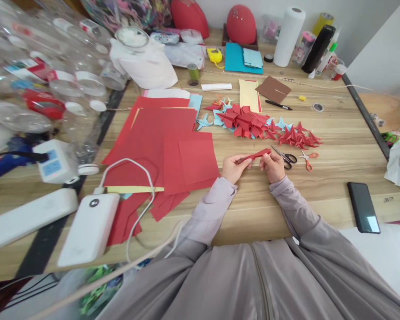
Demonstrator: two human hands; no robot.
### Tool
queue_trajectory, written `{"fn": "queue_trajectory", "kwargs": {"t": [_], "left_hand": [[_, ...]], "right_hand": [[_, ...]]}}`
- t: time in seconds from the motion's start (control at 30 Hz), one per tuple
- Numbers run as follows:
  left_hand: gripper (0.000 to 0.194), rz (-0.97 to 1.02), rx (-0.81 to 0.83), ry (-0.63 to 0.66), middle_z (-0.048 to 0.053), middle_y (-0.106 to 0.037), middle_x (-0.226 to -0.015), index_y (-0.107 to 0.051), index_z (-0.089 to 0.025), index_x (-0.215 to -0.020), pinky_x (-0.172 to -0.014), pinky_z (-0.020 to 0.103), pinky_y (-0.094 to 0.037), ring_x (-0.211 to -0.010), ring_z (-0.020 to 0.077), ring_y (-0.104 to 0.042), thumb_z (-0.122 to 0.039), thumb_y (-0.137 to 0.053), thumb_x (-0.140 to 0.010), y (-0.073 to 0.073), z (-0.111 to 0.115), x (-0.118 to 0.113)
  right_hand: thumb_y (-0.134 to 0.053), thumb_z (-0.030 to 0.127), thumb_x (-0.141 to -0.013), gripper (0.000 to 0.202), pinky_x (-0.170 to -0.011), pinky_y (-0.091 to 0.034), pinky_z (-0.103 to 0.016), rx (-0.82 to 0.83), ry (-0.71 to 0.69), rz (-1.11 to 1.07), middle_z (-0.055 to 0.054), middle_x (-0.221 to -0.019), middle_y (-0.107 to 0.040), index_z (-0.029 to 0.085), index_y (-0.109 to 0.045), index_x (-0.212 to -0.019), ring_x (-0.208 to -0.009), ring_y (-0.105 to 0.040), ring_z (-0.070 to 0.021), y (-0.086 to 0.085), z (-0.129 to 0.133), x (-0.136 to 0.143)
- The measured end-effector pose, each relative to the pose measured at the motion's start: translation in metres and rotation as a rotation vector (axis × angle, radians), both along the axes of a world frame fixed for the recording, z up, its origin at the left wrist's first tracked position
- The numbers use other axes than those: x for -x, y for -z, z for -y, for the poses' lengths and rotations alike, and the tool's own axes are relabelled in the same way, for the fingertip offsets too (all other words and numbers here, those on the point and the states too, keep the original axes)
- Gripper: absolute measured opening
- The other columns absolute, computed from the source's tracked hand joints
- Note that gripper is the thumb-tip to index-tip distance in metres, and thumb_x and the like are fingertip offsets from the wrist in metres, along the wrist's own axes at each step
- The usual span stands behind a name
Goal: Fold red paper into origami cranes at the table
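A narrow folded piece of red paper (257, 154) is held between my two hands above the wooden table. My left hand (234, 168) pinches its left end, and my right hand (274, 167) grips the right end with the fingertips. Just beyond the hands lies a pile of folded red paper pieces (245, 120), with red pointed stars (298, 135) and light blue ones (205, 122) around it. Black-handled scissors (289, 158) rest beside my right hand, partly behind it. Sheets of red paper (200, 160) are stacked to the left of my left hand.
Small orange scissors (309, 164) and a black phone (363, 207) lie to the right. A white power bank (90, 229) with a cable stands at front left, near many plastic bottles (80, 84). Brown paper (273, 89) and a black pen (278, 105) lie farther back.
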State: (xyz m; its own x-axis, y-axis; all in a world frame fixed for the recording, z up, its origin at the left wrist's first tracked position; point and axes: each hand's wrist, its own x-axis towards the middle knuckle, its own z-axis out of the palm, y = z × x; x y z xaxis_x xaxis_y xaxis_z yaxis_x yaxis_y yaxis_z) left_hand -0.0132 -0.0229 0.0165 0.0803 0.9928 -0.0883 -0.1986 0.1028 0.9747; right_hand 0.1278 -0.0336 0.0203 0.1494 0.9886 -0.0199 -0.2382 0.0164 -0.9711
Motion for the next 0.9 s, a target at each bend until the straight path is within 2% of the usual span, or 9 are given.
{"fn": "queue_trajectory", "kwargs": {"t": [0.1,0.17,0.27,0.37,0.53,0.63,0.73,0.9], "left_hand": [[0.031,0.048,0.025,-0.03,0.005,-0.07,-0.068,-0.071,-0.013,-0.083,-0.06,0.031,-0.053,-0.054,0.0137,-0.061,-0.032,-0.075,-0.06,0.003,-0.001,-0.001],[0.03,0.068,0.04,-0.05,0.005,-0.07,-0.067,-0.071,-0.013,-0.083,-0.062,0.031,-0.054,-0.057,0.0143,-0.062,-0.032,-0.075,-0.059,0.004,-0.001,-0.002],[0.03,0.096,0.052,-0.048,0.005,-0.071,-0.072,-0.071,-0.013,-0.08,-0.066,0.032,-0.055,-0.061,0.0151,-0.064,-0.03,-0.077,-0.057,0.005,-0.001,-0.003],[0.031,0.177,0.092,-0.029,0.004,-0.07,-0.067,-0.07,-0.013,-0.08,-0.066,0.033,-0.055,-0.06,0.0154,-0.065,-0.031,-0.078,-0.056,0.003,0.001,-0.005],[0.036,0.288,0.176,-0.036,0.005,-0.067,-0.06,-0.068,-0.011,-0.07,-0.058,0.03,-0.054,-0.052,0.0141,-0.062,-0.042,-0.077,-0.055,0.001,0.001,-0.008],[0.035,0.247,0.155,-0.052,0.003,-0.066,-0.058,-0.069,-0.012,-0.069,-0.056,0.029,-0.053,-0.051,0.0136,-0.061,-0.042,-0.078,-0.053,0.001,0.001,-0.009],[0.031,0.191,0.111,-0.034,0.003,-0.067,-0.059,-0.071,-0.013,-0.071,-0.056,0.028,-0.052,-0.051,0.0132,-0.061,-0.042,-0.075,-0.059,0.001,0.003,-0.008],[0.024,0.07,-0.011,0.0,0.006,-0.071,-0.083,-0.073,-0.016,-0.072,-0.062,0.03,-0.054,-0.068,0.0165,-0.065,-0.037,-0.075,-0.06,0.003,0.003,-0.005]], "right_hand": [[-0.071,0.045,-0.066,0.033,-0.038,-0.04,-0.023,-0.044,-0.031,0.135,0.002,-0.046,-0.058,0.017,-0.058,-0.053,-0.037,-0.048,-0.0083,-0.003,0.006,0.005],[-0.07,0.043,-0.067,0.026,-0.041,-0.043,-0.024,-0.075,-0.053,0.205,0.001,-0.051,-0.061,0.017,-0.064,-0.063,-0.041,-0.05,-0.0094,-0.003,0.01,0.009],[-0.068,0.044,-0.069,0.027,-0.043,-0.044,-0.025,-0.082,-0.044,0.244,0.001,-0.055,-0.062,0.019,-0.067,-0.078,-0.044,-0.052,-0.0105,-0.001,0.012,0.013],[-0.066,0.045,-0.07,0.027,-0.043,-0.045,-0.025,-0.071,-0.016,0.273,0.001,-0.054,-0.061,0.019,-0.066,-0.077,-0.044,-0.052,-0.0103,0.003,0.01,0.014],[-0.069,0.043,-0.067,0.025,-0.044,-0.047,-0.025,-0.052,0.012,0.279,0.0,-0.058,-0.064,0.018,-0.066,-0.073,-0.047,-0.055,-0.0115,0.007,0.009,0.013],[-0.069,0.04,-0.066,0.023,-0.043,-0.047,-0.026,-0.045,0.015,0.258,-0.001,-0.057,-0.064,0.017,-0.066,-0.07,-0.045,-0.054,-0.0117,0.008,0.008,0.013],[-0.07,0.039,-0.065,0.024,-0.042,-0.046,-0.025,-0.013,0.006,0.216,-0.001,-0.058,-0.064,0.017,-0.065,-0.07,-0.044,-0.054,-0.011,0.009,0.006,0.012],[-0.072,0.041,-0.061,0.029,-0.052,-0.049,-0.026,0.019,-0.073,0.148,0.0,-0.063,-0.065,0.018,-0.063,-0.075,-0.053,-0.056,-0.0116,0.006,0.003,0.011]]}}
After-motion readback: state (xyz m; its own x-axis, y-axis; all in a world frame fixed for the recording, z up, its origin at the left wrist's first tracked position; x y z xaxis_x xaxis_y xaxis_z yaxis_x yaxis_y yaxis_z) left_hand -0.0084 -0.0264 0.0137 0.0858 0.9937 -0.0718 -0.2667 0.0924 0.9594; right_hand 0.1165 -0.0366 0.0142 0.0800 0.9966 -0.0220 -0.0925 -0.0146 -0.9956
